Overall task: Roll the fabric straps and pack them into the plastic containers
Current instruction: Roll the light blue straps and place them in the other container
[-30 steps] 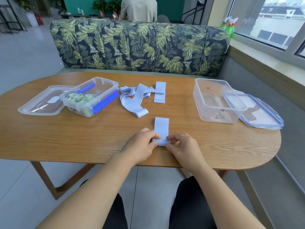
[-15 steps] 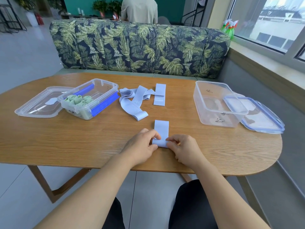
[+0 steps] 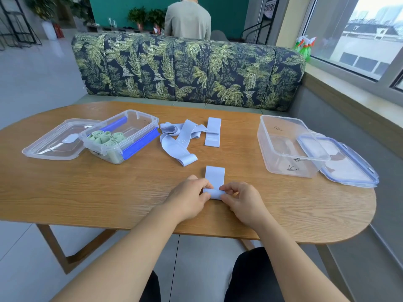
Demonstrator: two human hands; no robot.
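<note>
a person's left hand and right hand pinch the near end of a pale blue strap at the 6 o'clock edge of a wooden surface. the fingers of both hands curl round the small roll formed there. the rest of the strap lies flat, pointing to 12 o'clock.

at 12 o'clock from the hands, a heap of loose blue straps lies touching a folded strap on its right.

at 10 o'clock, the clear left box, fitted with blue clips, holds green rolls. its lid lies flat against its left side.

at 2 o'clock stands the clear right box, marked with dark scribbles. a blue-rimmed lid touches its right side.

beyond the surface runs a leaf-print sofa. behind it a second person sits with their back turned. spray bottles stand on the window sill at 1 o'clock.
</note>
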